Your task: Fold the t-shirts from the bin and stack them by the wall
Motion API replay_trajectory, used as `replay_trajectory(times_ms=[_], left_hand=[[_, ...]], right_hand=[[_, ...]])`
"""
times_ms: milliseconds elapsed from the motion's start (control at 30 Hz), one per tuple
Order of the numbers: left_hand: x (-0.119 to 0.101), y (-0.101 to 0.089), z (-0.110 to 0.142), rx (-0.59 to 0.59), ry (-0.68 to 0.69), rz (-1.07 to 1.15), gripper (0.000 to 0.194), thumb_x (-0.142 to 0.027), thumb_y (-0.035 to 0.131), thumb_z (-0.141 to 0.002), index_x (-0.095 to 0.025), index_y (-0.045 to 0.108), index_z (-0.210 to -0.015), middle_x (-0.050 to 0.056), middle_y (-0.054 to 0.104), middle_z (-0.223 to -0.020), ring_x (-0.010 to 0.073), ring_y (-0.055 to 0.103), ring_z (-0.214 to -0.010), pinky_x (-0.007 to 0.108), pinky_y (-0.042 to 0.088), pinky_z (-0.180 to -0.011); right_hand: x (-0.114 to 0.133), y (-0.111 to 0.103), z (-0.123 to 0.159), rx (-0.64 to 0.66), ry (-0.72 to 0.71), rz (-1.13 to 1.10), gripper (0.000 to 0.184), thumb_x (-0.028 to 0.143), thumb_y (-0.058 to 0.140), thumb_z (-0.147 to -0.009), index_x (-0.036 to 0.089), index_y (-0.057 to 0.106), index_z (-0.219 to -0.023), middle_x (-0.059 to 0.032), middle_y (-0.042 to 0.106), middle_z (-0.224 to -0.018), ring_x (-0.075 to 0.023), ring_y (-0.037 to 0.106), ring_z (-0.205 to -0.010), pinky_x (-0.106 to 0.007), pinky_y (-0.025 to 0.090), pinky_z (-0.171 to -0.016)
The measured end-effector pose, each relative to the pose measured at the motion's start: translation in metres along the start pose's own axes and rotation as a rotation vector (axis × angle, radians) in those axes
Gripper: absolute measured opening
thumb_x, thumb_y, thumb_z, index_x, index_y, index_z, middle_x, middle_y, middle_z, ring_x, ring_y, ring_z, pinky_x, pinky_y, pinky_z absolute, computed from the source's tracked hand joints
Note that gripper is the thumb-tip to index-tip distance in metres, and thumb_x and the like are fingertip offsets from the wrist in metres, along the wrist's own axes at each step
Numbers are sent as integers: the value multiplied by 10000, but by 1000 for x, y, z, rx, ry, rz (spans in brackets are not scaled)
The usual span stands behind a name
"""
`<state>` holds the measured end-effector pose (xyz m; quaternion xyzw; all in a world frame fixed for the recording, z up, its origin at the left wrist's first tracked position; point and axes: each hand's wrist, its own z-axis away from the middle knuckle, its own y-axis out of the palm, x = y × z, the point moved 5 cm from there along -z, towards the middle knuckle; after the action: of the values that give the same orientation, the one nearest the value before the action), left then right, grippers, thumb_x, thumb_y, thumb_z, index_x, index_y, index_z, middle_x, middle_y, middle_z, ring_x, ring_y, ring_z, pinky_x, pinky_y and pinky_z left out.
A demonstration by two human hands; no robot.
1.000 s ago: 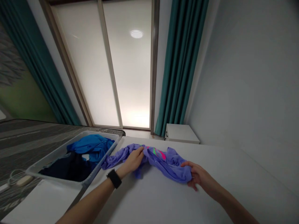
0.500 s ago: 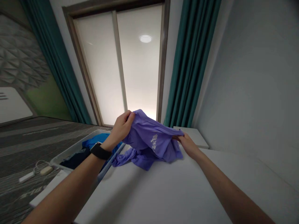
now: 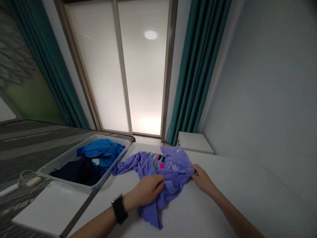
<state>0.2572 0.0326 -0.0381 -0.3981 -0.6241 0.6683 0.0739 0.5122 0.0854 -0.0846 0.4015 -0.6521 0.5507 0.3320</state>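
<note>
A crumpled purple shirt (image 3: 162, 165) with a pink, green and black print lies on the white table (image 3: 223, 211). My left hand (image 3: 148, 189), with a black watch on its wrist, is closed on the shirt's near part. My right hand (image 3: 201, 177) grips the shirt's right edge and rests on the table. One loose end of the shirt trails toward me, another reaches toward the bin.
A grey bin (image 3: 66, 158) on the left holds blue clothes (image 3: 100, 150) and dark clothes (image 3: 79, 170). A small white cabinet (image 3: 194, 142) stands behind the table by teal curtains (image 3: 195, 72). A white cable and plug (image 3: 27, 181) lie on the patterned surface at far left.
The shirt, held up off the table half a second ago, is down on the table again. Both hands have dropped with it and moved nearer to me.
</note>
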Motion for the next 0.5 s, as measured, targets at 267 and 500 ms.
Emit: replay_trajectory(times_ms=[267,500], left_hand=[[65,-95,-31,-152,-276,391,275,-484,387,-935,-230,488,-906,-39,545,-621,168,591,-544,260,454,-538],[67,-122,-63,-269,-254,432,236,-434,329,-969,-226,440,-972,-16,575,-727,175,629,-643,303,512,-614]], right_hand=[[33,-41,13,-130,121,-441,468,560,581,-787,228,595,-1116,-87,662,-1014,-239,661,-757,-317,523,-469],[71,-47,3,-95,150,-557,514,594,572,-810,238,562,-1180,-42,718,-773,-261,702,-606,-421,590,-628]])
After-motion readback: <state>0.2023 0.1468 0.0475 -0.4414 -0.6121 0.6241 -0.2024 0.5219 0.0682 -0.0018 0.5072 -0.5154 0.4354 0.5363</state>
